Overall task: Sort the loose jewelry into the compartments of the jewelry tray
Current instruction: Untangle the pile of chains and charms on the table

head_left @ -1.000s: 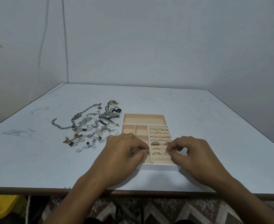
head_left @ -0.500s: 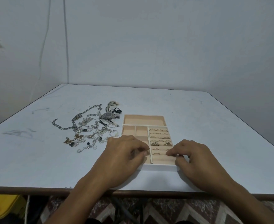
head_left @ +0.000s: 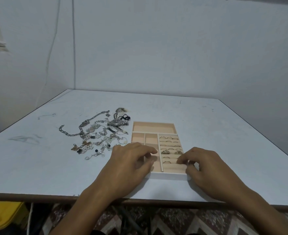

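The beige jewelry tray (head_left: 154, 127) lies at the table's middle front. Its right column holds rows of rings (head_left: 169, 145); the long back compartment and the small left ones look bare. My left hand (head_left: 131, 164) rests palm down over the tray's left front compartments, fingers bent and slightly spread, nothing seen in it. My right hand (head_left: 206, 168) is at the tray's right front corner, its fingertips pinched down on a front ring row; what they hold is hidden. Loose jewelry (head_left: 97, 139) lies in a pile left of the tray, with a silver watch (head_left: 117, 122) and a heavy chain (head_left: 82, 128).
The table's front edge (head_left: 38, 197) runs just below my wrists. A yellow bin (head_left: 2, 216) sits on the floor at the lower left. Walls close off the back and sides, with a cable hanging down the left wall.
My right hand has slid from the middle of the ring column toward the tray's right front corner. My left hand has stayed almost in place.
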